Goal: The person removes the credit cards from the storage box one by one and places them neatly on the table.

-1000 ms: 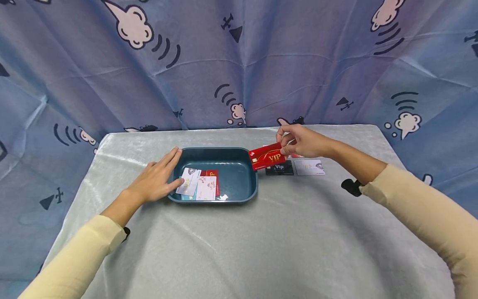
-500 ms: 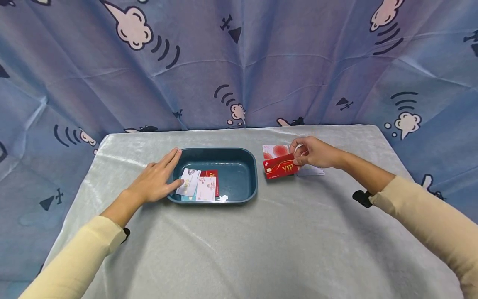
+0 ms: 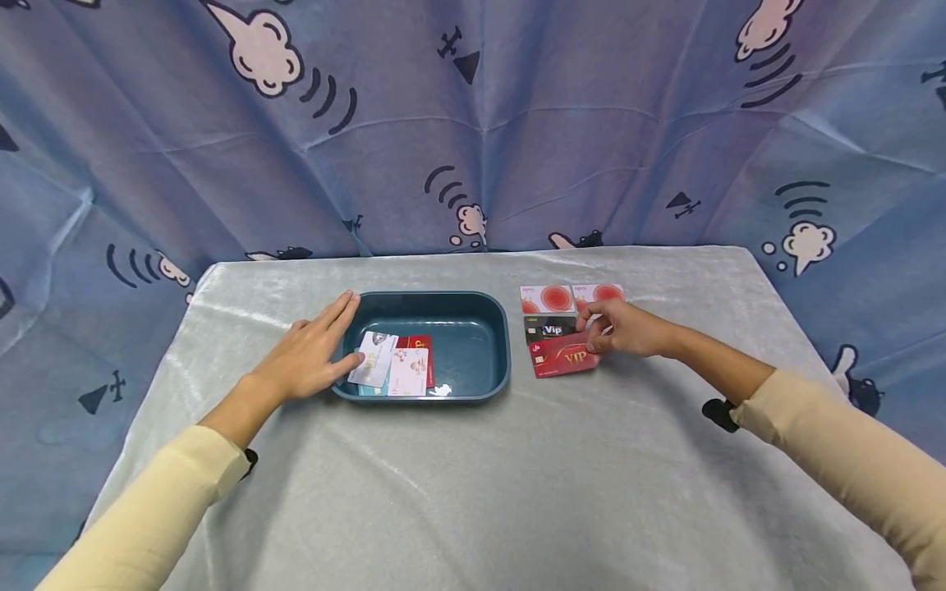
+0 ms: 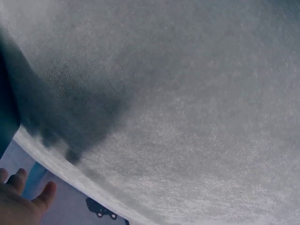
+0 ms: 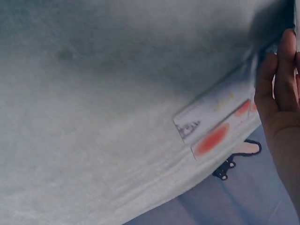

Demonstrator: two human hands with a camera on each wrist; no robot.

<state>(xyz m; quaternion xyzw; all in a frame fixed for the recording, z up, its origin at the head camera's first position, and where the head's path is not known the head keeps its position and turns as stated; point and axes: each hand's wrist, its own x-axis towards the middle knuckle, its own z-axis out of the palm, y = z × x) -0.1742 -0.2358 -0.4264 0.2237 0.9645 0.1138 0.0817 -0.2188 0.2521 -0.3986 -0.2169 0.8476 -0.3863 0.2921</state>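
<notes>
A red VIP card point(image 3: 565, 356) is pinched at its right end by my right hand point(image 3: 628, 327), low over the table to the right of the bin. Just behind it lies a black VIP card point(image 3: 550, 327), partly covered. Two white cards with red circles, a left one point(image 3: 547, 300) and a right one point(image 3: 599, 293), lie at the back. My hand hides most of a silver-white card point(image 5: 206, 112) in the head view. With fingers straight, my left hand point(image 3: 310, 353) rests on the left rim of the dark teal bin point(image 3: 473, 400). Inside are several cards, including a white one point(image 3: 409, 373).
A pale grey cloth point(image 3: 443, 492) covers the table. Behind it hangs a blue patterned curtain point(image 3: 473, 123), close to the table's back edge. The bin's raised wall stands left of the loose cards.
My right hand has carried the red card from the bin's right rim to the right and towards me, uncovering the cards with red circles. My left hand has stayed in place.
</notes>
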